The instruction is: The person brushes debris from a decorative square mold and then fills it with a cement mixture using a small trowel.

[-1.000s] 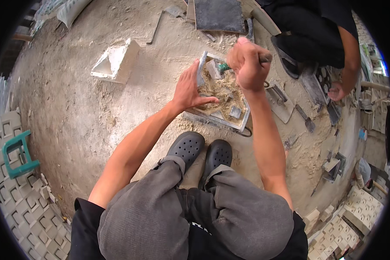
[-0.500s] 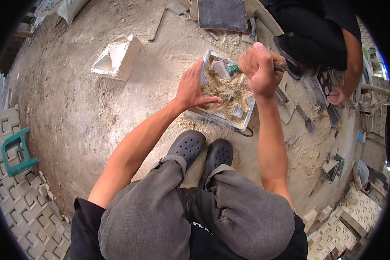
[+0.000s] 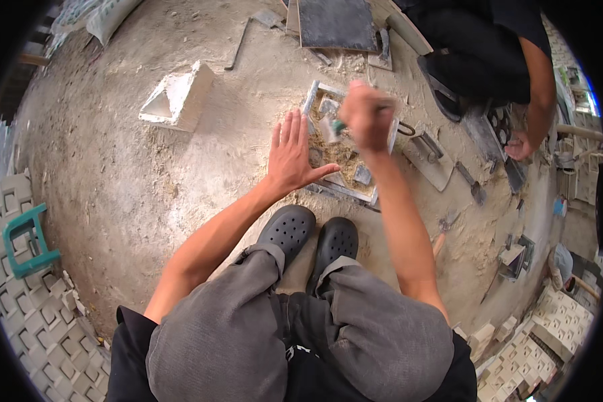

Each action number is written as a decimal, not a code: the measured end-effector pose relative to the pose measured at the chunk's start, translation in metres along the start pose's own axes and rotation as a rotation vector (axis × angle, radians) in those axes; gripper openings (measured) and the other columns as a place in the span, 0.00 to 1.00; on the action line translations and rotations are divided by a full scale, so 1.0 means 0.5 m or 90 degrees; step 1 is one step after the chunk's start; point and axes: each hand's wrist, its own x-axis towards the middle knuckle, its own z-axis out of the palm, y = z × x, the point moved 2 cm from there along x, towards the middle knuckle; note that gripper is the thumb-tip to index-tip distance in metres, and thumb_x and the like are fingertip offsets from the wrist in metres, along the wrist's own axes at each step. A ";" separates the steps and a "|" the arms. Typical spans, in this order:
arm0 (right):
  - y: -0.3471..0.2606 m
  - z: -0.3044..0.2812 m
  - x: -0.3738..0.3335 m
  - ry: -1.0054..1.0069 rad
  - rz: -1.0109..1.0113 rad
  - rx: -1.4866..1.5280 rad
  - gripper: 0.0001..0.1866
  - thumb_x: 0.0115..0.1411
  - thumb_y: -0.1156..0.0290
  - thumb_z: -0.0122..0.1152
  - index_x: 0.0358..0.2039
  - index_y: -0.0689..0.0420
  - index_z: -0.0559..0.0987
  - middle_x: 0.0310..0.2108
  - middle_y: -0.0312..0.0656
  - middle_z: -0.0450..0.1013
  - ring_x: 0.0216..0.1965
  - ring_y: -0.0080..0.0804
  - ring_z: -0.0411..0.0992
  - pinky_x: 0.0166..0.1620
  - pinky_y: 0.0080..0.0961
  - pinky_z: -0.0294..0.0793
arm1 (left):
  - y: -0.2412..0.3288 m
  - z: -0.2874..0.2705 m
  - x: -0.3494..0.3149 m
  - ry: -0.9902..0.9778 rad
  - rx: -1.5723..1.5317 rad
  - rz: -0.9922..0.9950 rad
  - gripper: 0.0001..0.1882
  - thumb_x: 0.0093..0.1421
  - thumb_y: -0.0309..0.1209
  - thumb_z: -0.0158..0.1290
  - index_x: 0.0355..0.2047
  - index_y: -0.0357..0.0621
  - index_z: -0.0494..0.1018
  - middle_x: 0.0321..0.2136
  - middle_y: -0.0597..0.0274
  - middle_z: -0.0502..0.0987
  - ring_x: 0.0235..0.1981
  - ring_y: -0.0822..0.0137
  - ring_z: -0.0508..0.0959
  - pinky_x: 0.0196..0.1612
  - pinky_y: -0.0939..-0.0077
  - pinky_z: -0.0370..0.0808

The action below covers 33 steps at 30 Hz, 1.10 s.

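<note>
A square metal-framed mould (image 3: pixel 309 100) lies on the floor in front of my feet, with tan powder and several grey blocks inside. My left hand (image 3: pixel 289 155) is open at its left side, fingers stretched out and thumb reaching over the near part of the frame. Above the mould's right half, my right hand (image 3: pixel 368 119) is closed in a fist round a hand tool (image 3: pixel 338 126) with a green neck. Motion blurs the fist and the tool's pale end, which points left toward the blocks; its exact kind is unclear.
A white hollow wedge-shaped block (image 3: pixel 177 99) stands at left. Beyond the mould lies a dark flat slab (image 3: pixel 337 25). Right of it are a handled float (image 3: pixel 430 157) and a small trowel (image 3: pixel 472 183). Another person's hand (image 3: pixel 519 145) is at far right. A green stool (image 3: pixel 30 241) stands left.
My right hand has swung left and nearer with the tool, over the mould. My left hand has slid slightly nearer, its fingers straighter. The view has shifted a little.
</note>
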 end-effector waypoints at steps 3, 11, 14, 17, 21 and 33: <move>0.042 0.029 -0.027 -0.047 0.049 -0.098 0.28 0.72 0.63 0.51 0.12 0.51 0.64 0.10 0.27 0.59 0.12 0.15 0.56 0.15 0.23 0.52 | 0.002 -0.008 -0.027 0.000 0.008 -0.013 0.72 0.48 0.79 0.50 0.69 0.21 0.48 0.71 0.32 0.50 0.75 0.42 0.47 0.74 0.48 0.43; -0.069 0.025 0.021 -0.024 -0.004 0.018 0.29 0.71 0.60 0.55 0.12 0.58 0.67 0.11 0.29 0.63 0.14 0.16 0.59 0.18 0.23 0.53 | -0.006 -0.011 -0.025 0.068 -0.057 -0.009 0.67 0.49 0.73 0.58 0.67 0.22 0.52 0.67 0.31 0.57 0.71 0.41 0.56 0.72 0.51 0.52; 0.057 0.015 -0.013 -0.069 0.010 -0.107 0.29 0.70 0.61 0.55 0.12 0.59 0.67 0.11 0.28 0.62 0.14 0.16 0.58 0.18 0.24 0.53 | 0.000 0.000 -0.031 0.050 -0.067 0.005 0.67 0.50 0.72 0.58 0.67 0.20 0.51 0.67 0.30 0.57 0.70 0.40 0.56 0.71 0.51 0.54; 0.037 0.024 0.022 -0.082 0.007 -0.092 0.28 0.69 0.62 0.56 0.12 0.58 0.66 0.10 0.27 0.61 0.13 0.16 0.56 0.17 0.26 0.51 | -0.005 -0.004 -0.028 0.070 -0.077 -0.004 0.67 0.50 0.71 0.59 0.67 0.20 0.50 0.66 0.29 0.58 0.70 0.39 0.58 0.71 0.52 0.56; -0.051 0.025 0.064 -0.064 -0.020 -0.009 0.27 0.69 0.64 0.56 0.10 0.54 0.68 0.09 0.28 0.60 0.12 0.14 0.56 0.16 0.23 0.50 | -0.007 -0.008 -0.036 0.066 -0.079 -0.006 0.67 0.50 0.70 0.59 0.68 0.20 0.49 0.66 0.29 0.58 0.69 0.39 0.59 0.70 0.53 0.57; -0.077 0.027 0.060 -0.086 -0.023 0.014 0.27 0.69 0.64 0.56 0.11 0.55 0.70 0.09 0.29 0.62 0.13 0.15 0.59 0.16 0.22 0.52 | -0.008 -0.012 -0.028 0.076 -0.096 -0.016 0.70 0.47 0.70 0.62 0.68 0.20 0.47 0.65 0.28 0.59 0.67 0.38 0.62 0.68 0.53 0.62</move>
